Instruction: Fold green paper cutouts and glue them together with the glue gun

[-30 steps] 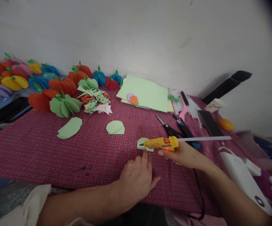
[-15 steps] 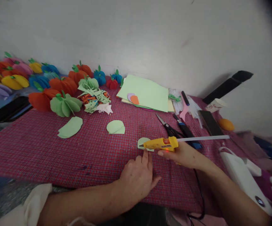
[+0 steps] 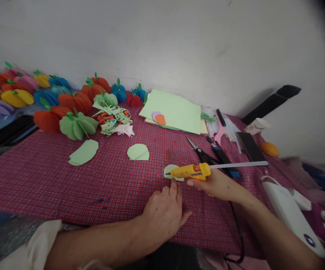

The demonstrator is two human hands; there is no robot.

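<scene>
My right hand (image 3: 220, 184) is closed round the handle of a yellow glue gun (image 3: 189, 171). A long clear glue stick (image 3: 239, 164) juts from its back end. The nozzle is over a small light-green paper piece (image 3: 169, 168), partly hidden by the gun; I cannot tell if the tip touches it. My left hand (image 3: 164, 210) rests on the cloth, its index fingertip at the near edge of that piece and its thumb held apart. Further left lie another rounded green paper piece (image 3: 138, 152) and a larger green paper stack (image 3: 84, 152).
Colourful paper pumpkins (image 3: 76, 103) crowd the back left, near a heap of paper scraps (image 3: 114, 120). Behind my hands lie green sheets (image 3: 175, 112). Scissors (image 3: 203, 153), a blue-black tool (image 3: 224, 157), a phone (image 3: 251, 146) and a paper cup (image 3: 256, 126) are to the right.
The glue gun and my right hand have shifted very slightly left, the glue stick's end with them. My left hand and the paper pieces look the same.
</scene>
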